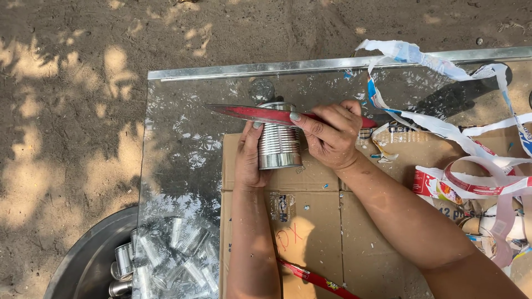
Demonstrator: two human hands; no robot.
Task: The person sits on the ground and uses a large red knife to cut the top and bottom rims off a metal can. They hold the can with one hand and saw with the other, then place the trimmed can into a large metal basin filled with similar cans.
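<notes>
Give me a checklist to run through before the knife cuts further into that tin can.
1. Left hand grips the ribbed tin can on its side: ok.
2. Right hand holds the red knife by its handle: ok.
3. Blade rests at the can's far rim: ok.
4. Left fingertips clear of the blade: not ok, they sit just beneath it.
5. Can lies on the cardboard, not the glass sheet: ok.
6. Blade sharpness: cannot tell.

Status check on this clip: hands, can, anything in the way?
Left hand steadies ribbed tin can. Right hand, grip shut on red knife across can's top. Peeled label strips at right, clear of the can.
</notes>
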